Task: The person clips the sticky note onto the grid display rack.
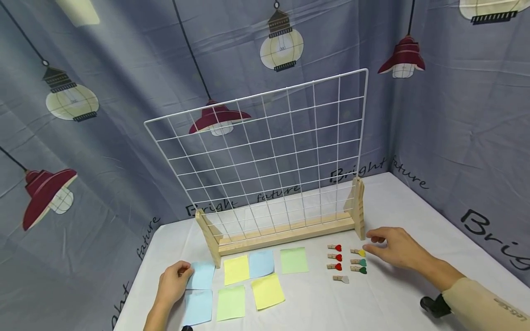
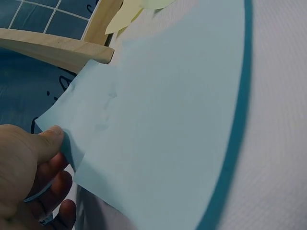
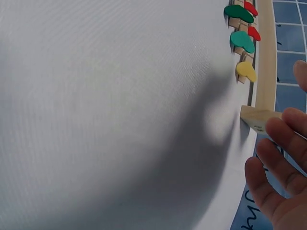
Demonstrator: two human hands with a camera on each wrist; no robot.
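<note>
At the left end of the paper notes, my left hand [image 1: 173, 281] pinches the edge of a light blue sticky note [image 1: 201, 275]. In the left wrist view the thumb [image 2: 53, 136] lies on top of that note and the fingers curl beneath. A second blue sticky note [image 1: 198, 307] lies just below it on the table. My right hand [image 1: 393, 248] hovers at the right, its fingers loosely bent around nothing. Nearest to it is a small wooden clothespin with a yellow heart [image 1: 358, 252]. Clothespins with green hearts [image 1: 359, 270] and red hearts [image 1: 335, 257] lie beside it.
A white wire grid [image 1: 269, 151] stands upright in a wooden base [image 1: 285, 235] behind the notes. Yellow [image 1: 237, 270], green [image 1: 294, 260] and blue [image 1: 262, 263] notes lie in front. A pale-topped clothespin [image 1: 341, 279] sits lowest. Patterned curtains [image 1: 455, 115] surround the white table [image 1: 314, 303].
</note>
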